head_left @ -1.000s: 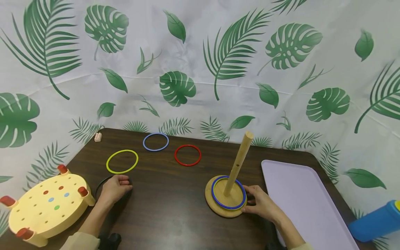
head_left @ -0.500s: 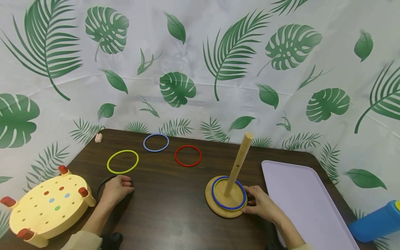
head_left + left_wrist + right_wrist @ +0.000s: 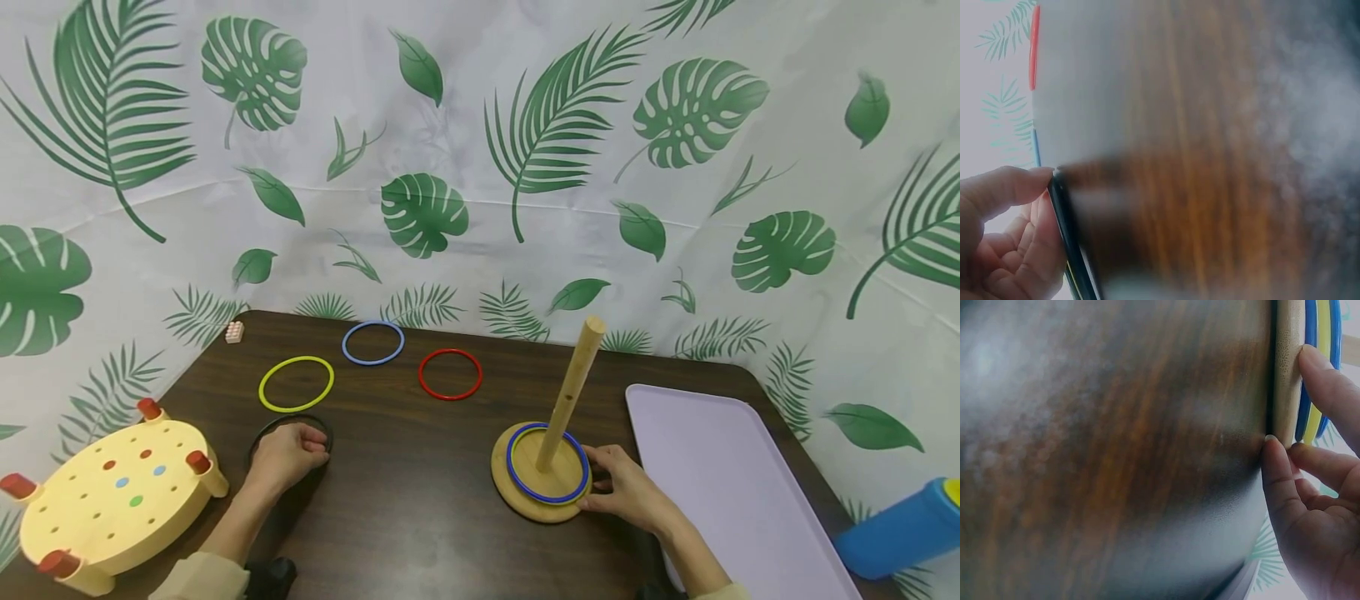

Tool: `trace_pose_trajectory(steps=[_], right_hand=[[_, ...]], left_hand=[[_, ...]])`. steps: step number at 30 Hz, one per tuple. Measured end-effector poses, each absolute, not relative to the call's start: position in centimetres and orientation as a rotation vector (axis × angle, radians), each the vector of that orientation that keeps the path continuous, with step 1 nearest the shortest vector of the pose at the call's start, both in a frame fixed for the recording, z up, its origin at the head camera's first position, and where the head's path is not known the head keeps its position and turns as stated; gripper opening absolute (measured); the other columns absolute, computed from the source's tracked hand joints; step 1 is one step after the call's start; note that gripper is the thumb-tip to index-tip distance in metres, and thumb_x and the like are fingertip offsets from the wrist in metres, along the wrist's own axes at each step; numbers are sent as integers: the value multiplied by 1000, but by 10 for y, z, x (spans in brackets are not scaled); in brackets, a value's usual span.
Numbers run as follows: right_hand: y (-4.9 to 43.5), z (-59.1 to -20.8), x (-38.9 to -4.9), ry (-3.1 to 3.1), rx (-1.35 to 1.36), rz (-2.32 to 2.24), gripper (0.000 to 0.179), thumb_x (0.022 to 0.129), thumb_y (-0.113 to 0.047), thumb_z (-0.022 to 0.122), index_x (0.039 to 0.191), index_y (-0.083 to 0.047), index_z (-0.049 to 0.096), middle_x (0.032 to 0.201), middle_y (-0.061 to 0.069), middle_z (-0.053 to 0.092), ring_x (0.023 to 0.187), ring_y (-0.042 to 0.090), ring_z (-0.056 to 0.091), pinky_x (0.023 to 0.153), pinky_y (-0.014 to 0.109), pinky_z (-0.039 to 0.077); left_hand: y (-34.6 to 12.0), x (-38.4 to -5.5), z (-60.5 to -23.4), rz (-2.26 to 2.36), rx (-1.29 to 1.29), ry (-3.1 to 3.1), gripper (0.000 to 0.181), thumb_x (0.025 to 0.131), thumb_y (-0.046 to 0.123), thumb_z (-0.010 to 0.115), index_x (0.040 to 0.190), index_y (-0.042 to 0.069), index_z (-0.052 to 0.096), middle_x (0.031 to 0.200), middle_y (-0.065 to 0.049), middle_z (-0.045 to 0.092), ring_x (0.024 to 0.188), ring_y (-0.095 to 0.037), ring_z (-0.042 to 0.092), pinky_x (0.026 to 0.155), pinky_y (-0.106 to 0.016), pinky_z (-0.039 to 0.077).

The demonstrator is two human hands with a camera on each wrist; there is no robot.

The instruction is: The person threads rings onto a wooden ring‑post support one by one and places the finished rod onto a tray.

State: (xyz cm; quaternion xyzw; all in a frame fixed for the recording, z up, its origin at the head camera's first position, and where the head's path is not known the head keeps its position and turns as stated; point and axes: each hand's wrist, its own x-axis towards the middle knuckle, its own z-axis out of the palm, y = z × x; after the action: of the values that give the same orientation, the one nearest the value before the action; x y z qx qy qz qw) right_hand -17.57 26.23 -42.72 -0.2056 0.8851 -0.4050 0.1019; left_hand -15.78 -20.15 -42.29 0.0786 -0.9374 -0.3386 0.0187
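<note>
My left hand (image 3: 287, 454) pinches a thin black ring (image 3: 1065, 215) between thumb and fingers, low over the table at the left. Just beyond that ring lies a yellow ring (image 3: 328, 388). At the right, my right hand (image 3: 621, 487) holds the rim of the round wooden base (image 3: 504, 477) of a ring-toss stand. The stand's wooden post (image 3: 573, 383) rises from that base. Around the post, blue rings (image 3: 1311, 369) with a yellow ring (image 3: 1324, 362) between them lie stacked on the base, close to the right fingertips.
Light blue (image 3: 347, 343) and red rings (image 3: 480, 375) lie farther back on the dark table (image 3: 405, 500). A pale yellow round board (image 3: 82, 500) with red-tipped pegs stands left. A lilac tray (image 3: 720, 475) and blue bottle (image 3: 896, 529) are right; a small pink block (image 3: 234, 332) sits back left.
My left hand has moved slightly right with the black ring, which now shows more of its far edge. The yellow ring has shifted a little. My right hand stays at the stand.
</note>
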Motion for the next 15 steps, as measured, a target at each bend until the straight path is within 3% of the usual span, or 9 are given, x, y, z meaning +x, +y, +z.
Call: trace_pose_trajectory(steps=[15], right_hand=[[262,-428,-176,2620,-595,-1185,80,71,-18,82,132,15,41,116,23,42,107,36,51,86,32,53]], left_hand=[[-186,-156,-422,-1061,71,-2950,12,68,8,72,80,7,71,70,1,68,65,-11,60,64,-36,48]])
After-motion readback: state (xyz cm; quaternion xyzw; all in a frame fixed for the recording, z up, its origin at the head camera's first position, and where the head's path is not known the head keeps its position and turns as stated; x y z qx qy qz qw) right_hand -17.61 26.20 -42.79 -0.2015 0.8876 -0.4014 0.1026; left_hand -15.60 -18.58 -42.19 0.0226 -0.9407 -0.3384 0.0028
